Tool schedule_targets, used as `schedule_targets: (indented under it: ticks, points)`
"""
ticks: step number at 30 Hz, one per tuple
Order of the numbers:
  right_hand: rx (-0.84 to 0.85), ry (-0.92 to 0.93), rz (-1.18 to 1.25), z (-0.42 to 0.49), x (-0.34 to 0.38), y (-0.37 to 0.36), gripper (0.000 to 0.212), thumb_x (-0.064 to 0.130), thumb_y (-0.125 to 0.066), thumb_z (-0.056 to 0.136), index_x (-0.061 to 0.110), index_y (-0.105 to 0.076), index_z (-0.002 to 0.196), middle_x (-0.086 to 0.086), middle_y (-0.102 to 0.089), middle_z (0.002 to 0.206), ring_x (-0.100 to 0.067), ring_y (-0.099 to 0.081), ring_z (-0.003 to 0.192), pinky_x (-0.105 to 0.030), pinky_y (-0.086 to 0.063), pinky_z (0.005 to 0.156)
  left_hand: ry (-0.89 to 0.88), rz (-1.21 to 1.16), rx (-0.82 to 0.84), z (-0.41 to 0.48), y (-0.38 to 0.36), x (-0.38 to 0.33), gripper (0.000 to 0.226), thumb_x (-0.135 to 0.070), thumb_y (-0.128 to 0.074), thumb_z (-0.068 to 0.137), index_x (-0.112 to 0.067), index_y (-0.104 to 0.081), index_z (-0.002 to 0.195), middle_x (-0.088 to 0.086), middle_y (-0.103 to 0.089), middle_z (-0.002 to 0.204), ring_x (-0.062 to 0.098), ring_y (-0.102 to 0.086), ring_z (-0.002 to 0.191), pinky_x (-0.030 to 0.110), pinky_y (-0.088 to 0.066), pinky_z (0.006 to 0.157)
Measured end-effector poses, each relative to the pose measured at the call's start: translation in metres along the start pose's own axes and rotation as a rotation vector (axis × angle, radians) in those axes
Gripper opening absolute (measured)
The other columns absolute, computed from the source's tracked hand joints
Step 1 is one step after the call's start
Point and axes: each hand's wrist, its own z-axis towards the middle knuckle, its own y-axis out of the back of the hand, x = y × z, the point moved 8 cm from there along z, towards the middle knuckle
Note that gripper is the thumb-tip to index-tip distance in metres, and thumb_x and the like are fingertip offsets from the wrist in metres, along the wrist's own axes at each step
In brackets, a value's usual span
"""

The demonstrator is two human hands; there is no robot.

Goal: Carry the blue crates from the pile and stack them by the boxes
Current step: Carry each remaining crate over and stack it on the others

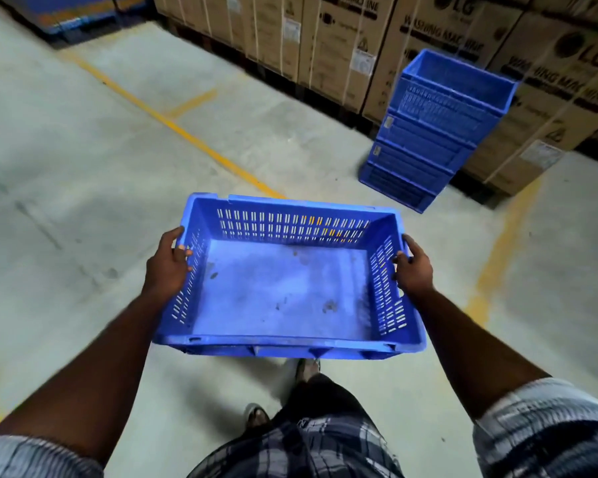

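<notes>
I hold an empty blue crate (283, 288) level in front of me, its slotted walls and dusty bottom showing. My left hand (166, 267) grips its left wall and my right hand (413, 269) grips its right wall. Ahead to the right a stack of blue crates (435, 132) stands on the floor, right against the cardboard boxes (342, 46). The stack is several crates high and its top crate is open and empty.
Tall washing-machine boxes line the back and right. Yellow floor lines (173, 124) cross the grey concrete floor. Blue pallets or packs (76, 15) sit at the far left. My feet and checked shirt show at the bottom.
</notes>
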Motion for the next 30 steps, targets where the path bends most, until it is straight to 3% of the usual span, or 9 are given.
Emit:
schedule_targets:
  ticks: [5,9,14,17,21,25,30]
  points:
    - [-0.019,-0.047,0.014,0.064,0.003,-0.018,0.059,0.051,-0.042,0.072,0.053,-0.044,0.131,-0.005,-0.073,0.099,-0.039,-0.069,0.084,-0.051,-0.053,0.077,0.002,-0.027,0.02,0.07,-0.033,-0.02,0.034,-0.023,-0.038,0.101,-0.037,-0.045,0.131,0.006,-0.07,0.103,0.023,-0.066,0.068,0.033,-0.051,0.068]
    - [-0.037,-0.08,0.059,0.124,0.016,-0.029,0.049,0.032,-0.048,0.087,0.044,-0.05,0.135,-0.005,-0.073,0.091,-0.034,-0.069,0.076,-0.053,-0.056,0.081,-0.01,-0.021,0.036,0.134,-0.068,-0.051,0.033,-0.02,-0.037,0.102,-0.032,-0.045,0.132,0.01,-0.07,0.104,0.022,-0.066,0.068,0.029,-0.047,0.061]
    - [-0.069,-0.132,0.116,0.198,0.026,-0.021,0.048,0.027,-0.051,0.089,0.042,-0.051,0.135,-0.008,-0.072,0.088,-0.03,-0.066,0.071,-0.054,-0.056,0.082,-0.028,0.02,0.079,0.208,-0.116,-0.111,0.035,-0.019,-0.037,0.102,-0.03,-0.043,0.135,0.011,-0.07,0.105,0.027,-0.069,0.075,0.03,-0.048,0.071]
    - [-0.107,-0.15,0.127,0.242,0.035,-0.004,0.046,0.026,-0.052,0.089,0.041,-0.052,0.133,-0.014,-0.071,0.086,-0.036,-0.066,0.068,-0.053,-0.056,0.076,-0.055,0.036,0.097,0.247,-0.149,-0.146,0.034,-0.019,-0.038,0.101,-0.03,-0.043,0.133,0.009,-0.071,0.104,0.024,-0.068,0.069,0.031,-0.047,0.069]
    - [-0.191,-0.172,0.179,0.283,0.041,0.023,0.041,0.02,-0.055,0.092,0.038,-0.055,0.128,-0.019,-0.07,0.084,-0.027,-0.06,0.057,-0.048,-0.055,0.067,-0.081,0.033,0.131,0.29,-0.19,-0.183,0.031,-0.022,-0.039,0.102,-0.032,-0.042,0.131,0.007,-0.071,0.103,0.022,-0.068,0.068,0.034,-0.048,0.069]
    - [-0.23,-0.189,0.233,0.322,0.05,0.044,0.039,0.015,-0.056,0.093,0.031,-0.056,0.129,-0.018,-0.067,0.079,-0.018,-0.056,0.044,-0.028,-0.049,0.047,-0.148,0.025,0.167,0.336,-0.23,-0.226,0.029,-0.023,-0.04,0.102,-0.033,-0.042,0.129,0.006,-0.071,0.1,0.022,-0.068,0.066,0.038,-0.051,0.07]
    - [-0.276,-0.225,0.302,0.372,0.053,0.057,0.041,0.008,-0.055,0.093,0.025,-0.056,0.13,-0.014,-0.062,0.078,-0.01,-0.049,0.036,-0.018,-0.04,0.036,-0.184,0.004,0.224,0.401,-0.287,-0.268,0.029,-0.02,-0.04,0.102,-0.037,-0.043,0.125,0.006,-0.071,0.099,0.022,-0.065,0.063,0.041,-0.053,0.069]
